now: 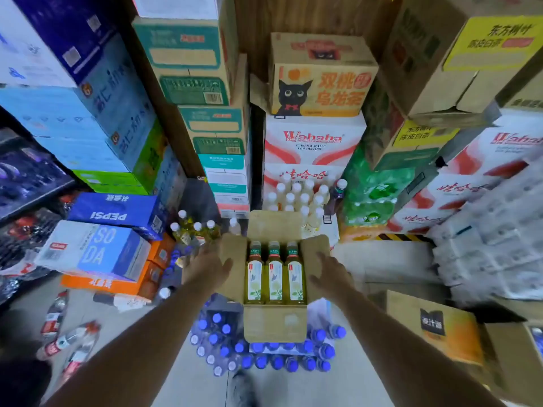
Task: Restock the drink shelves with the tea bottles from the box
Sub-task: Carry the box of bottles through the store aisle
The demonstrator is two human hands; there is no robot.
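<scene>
An open cardboard box (274,323) rests on a pack of blue-capped bottles, flaps spread outward. Inside lie three tea bottles (275,273) side by side, yellow-green liquid, green neck labels, pale flower labels. My left hand (210,267) reaches over the box's left flap, fingers spread, nothing held. My right hand (330,273) hovers at the right flap with fingers apart and nothing in it. Both forearms stretch in from the bottom corners. Whether either hand touches the cardboard is unclear.
Stacked drink cartons wall the space: Pepsi and soda boxes (97,251) at left, a cat-printed carton (320,92) and Wahaha cases (314,142) behind, white-capped bottles (296,198) past the box. Loose bottles (67,339) lie on the floor at left. A brown carton (435,324) sits at right.
</scene>
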